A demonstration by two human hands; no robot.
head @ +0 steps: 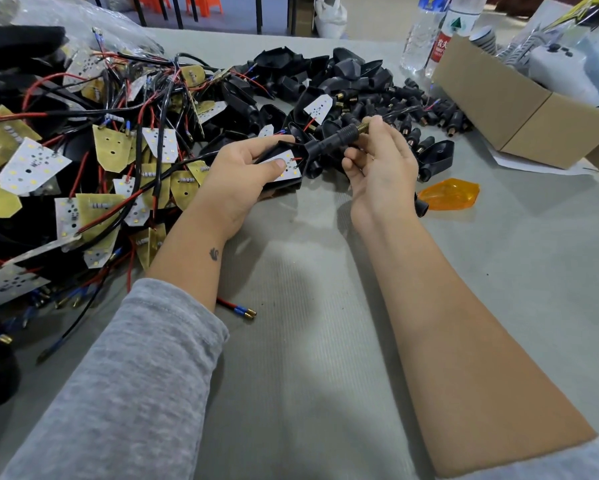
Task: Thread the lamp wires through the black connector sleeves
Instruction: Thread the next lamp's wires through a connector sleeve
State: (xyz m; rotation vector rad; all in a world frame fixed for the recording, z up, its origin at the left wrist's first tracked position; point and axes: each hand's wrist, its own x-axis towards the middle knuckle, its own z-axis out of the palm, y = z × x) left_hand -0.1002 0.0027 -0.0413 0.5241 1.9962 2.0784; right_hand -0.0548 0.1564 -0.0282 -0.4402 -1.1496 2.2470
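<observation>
From the head camera, the left hand (242, 171) sits near the centre of the view and grips a black lamp housing (287, 174), its thumb pressing down on the white LED board (284, 164) seated in the housing's open face. Thin red and black wires (296, 160) run from that board toward the housing's stem. The right hand (381, 164), just beside it at three o'clock, pinches a black connector sleeve (336, 138) between thumb and curled fingers; the sleeve lies tilted, its lower end meeting the housing's stem and its upper end showing a brass threaded tip (362, 125) at one o'clock. Whether the wires have already entered the sleeve cannot be told. Both forearms rest over the grey table (308, 341), the left one in a grey sleeve (135, 375) pushed up the arm. At nine to eleven o'clock lies a tangled heap of boards with red and black wires (83, 150). At twelve o'clock is a pile of empty black housings (326, 71), and toward one o'clock a scatter of loose black sleeves (416, 112). An orange lens (449, 195) lies on the table just to the right of the right hand. A cardboard box (520, 109) stands at two o'clock, with water bottles (426, 32) behind it. A loose red wire with blue and brass ends (239, 309) lies by the left forearm.
</observation>
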